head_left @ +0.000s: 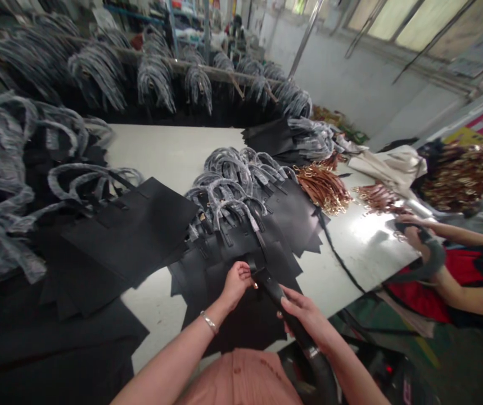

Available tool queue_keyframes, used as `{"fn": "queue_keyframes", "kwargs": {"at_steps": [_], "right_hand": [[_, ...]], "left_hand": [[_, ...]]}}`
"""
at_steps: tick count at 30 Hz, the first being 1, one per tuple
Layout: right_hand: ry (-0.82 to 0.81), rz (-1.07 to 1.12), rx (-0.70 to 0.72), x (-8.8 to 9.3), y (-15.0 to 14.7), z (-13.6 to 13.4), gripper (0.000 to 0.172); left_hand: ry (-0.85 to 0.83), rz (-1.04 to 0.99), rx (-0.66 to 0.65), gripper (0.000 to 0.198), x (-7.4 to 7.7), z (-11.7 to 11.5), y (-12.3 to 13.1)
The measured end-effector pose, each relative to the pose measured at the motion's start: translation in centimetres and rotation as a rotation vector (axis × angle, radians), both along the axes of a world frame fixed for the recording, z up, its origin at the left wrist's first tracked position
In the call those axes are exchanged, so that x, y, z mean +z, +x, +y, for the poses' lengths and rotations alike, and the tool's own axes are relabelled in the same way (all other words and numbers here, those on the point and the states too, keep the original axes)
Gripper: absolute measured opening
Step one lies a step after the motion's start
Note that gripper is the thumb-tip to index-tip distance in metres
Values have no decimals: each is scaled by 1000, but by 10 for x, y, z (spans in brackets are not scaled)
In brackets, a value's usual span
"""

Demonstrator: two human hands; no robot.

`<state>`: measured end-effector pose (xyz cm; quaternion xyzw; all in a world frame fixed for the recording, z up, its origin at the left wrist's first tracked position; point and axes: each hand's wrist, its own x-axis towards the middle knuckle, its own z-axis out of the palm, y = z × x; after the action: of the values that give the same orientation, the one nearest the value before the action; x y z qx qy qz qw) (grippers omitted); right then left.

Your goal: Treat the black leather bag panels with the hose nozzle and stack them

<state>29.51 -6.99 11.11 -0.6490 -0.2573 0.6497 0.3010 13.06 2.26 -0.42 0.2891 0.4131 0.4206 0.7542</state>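
Note:
My left hand (236, 283) is closed in a pinch on the end of a black strap (271, 288) over a stack of black bag panels (241, 253). My right hand (304, 312) grips the same strap lower down, fingers wrapped round it. The strap runs down past my right wrist toward my lap. The panels carry handles wrapped in grey plastic (233, 180).
A white table (174, 152) holds further piles of black panels at left (127, 230), brown straps with gold clasps (323, 188) and more wrapped handles on a rail (157, 79) behind. Another person's hands (414, 230) work at the right edge.

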Motion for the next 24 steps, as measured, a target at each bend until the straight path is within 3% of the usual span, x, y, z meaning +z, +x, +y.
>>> {"fn": "queue_keyframes", "kwargs": {"at_steps": [5,8,12,15,19,21,24], "right_hand": [[67,-3,-80,4,-3,8,67],[49,29,-35,8,-2,10,67],[40,14,-45,5,-5,15,68],[113,-79,-156,-1,-5,24,67],[115,-86,-236,-14,11,30,65],[108,-85,-291,-22,25,31,61],[87,-101,-348,-33,46,36,52]], "left_hand": [[41,-17,-12,43,4,-1,-4],[52,-22,22,43,6,-1,-4],[78,35,-84,44,7,-5,-3],[210,326,-104,35,8,-4,-13],[562,1026,-40,38,8,9,-46],[630,1284,-107,45,6,18,-60],[648,1456,-258,50,2,30,-69]]}}
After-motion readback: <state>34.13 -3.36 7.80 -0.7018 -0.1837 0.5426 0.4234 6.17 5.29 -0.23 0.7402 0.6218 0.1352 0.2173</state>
